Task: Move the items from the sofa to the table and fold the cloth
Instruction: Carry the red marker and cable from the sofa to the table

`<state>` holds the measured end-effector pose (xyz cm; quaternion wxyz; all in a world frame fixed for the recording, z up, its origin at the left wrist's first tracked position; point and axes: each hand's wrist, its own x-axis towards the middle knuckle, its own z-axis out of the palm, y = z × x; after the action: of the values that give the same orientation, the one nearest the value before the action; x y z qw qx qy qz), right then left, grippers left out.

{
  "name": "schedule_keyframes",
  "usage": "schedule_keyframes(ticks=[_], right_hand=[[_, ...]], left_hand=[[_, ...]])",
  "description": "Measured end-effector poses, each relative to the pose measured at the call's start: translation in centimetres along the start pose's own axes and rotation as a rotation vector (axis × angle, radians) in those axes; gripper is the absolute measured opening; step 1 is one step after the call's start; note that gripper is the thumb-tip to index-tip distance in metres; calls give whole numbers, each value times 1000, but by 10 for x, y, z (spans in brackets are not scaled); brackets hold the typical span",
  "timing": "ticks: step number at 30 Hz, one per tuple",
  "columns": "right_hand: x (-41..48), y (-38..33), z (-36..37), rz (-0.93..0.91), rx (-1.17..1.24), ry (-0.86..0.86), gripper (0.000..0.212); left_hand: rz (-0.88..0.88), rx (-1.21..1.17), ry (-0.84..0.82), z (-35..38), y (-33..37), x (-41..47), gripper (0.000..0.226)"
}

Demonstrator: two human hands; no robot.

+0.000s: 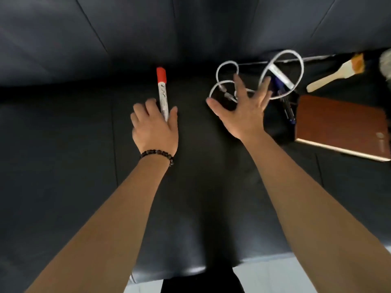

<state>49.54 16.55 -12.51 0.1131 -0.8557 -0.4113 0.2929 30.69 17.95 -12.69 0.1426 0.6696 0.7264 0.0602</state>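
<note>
On the dark sofa (pixel 63 144) seat, furthest left, the left hand (pixel 154 127) pinches the lower end of a red-capped marker (pixel 162 89) between thumb and forefinger; the marker points away toward the backrest, and whether it has left the cushion I cannot tell. A firmer hold nearer the barrel's middle would likely stop it swinging on the way to the table.

Next over, the right hand (pixel 243 115) is spread wide with straight fingers and grasps nothing, poised over a looped white cable (pixel 227 62). The loops sprawl and one crosses a few blue pens (pixel 288 112), so gathering the coils into one bunch before lifting should keep the pens from being dragged along.

Just right of the pens lies a brown notebook (pixel 338 125), and beyond it, near the backrest, a wooden-handled paintbrush (pixel 334 75).

No box, tray or other container shows; every item lies loose on the cushion. Neither the table nor the cloth is in view, so most of the task looks undone.
</note>
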Motion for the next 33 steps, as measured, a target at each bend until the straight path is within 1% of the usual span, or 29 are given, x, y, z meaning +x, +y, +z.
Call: schedule_keyframes(ticks=[1, 2, 4, 5, 7, 11, 13, 16, 18, 19, 22, 24, 26, 29, 30, 32, 33], right_hand=[[-3, 3, 9, -17, 24, -14, 83], [-10, 6, 16, -40, 53, 19, 73], [-27, 9, 20, -111, 99, 135, 52], [-36, 11, 19, -159, 85, 171, 45], [-50, 14, 14, -252, 24, 180, 44], [-69, 20, 10, -325, -45, 106, 56], [-77, 24, 13, -349, -65, 146, 50], [-92, 24, 15, -308, -12, 220, 26], [-115, 27, 13, -240, 74, 199, 9], [-133, 28, 9, -200, 111, 173, 5], [-208, 19, -17, -70, 264, 119, 9], [-263, 6, -49, -9, 318, 123, 12], [-319, -7, -90, 53, 379, 143, 11], [-388, -41, -174, 115, 502, 196, 4], [-410, -52, -203, 123, 527, 231, 6], [-452, -74, -262, 119, 585, 323, 10], [-472, -82, -290, 119, 615, 366, 8]], left_hand=[[29, 20, 24, 2, -3, -1, 45], [63, 43, 33, 3, -6, -2, 39], [148, 94, 24, 0, -13, -5, 35], [183, 121, 10, -3, -15, -7, 35], [214, 152, -30, -10, -19, -15, 35], [207, 83, -61, -16, -32, -38, 34], [209, 51, -60, -16, -40, -52, 32], [194, 5, -84, -20, -51, -76, 31], [128, -78, -142, -32, -58, -98, 30], [74, -137, -176, -42, -61, -112, 29], [-93, -300, -241, -99, -69, -164, 22], [-148, -386, -278, -155, -69, -199, 19], [-164, -476, -308, -217, -66, -229, 14], [-92, -620, -258, -316, -53, -258, 6], [-61, -653, -241, -350, -48, -264, 5], [17, -722, -216, -413, -37, -273, 12], [46, -767, -205, -441, -31, -275, 15]])
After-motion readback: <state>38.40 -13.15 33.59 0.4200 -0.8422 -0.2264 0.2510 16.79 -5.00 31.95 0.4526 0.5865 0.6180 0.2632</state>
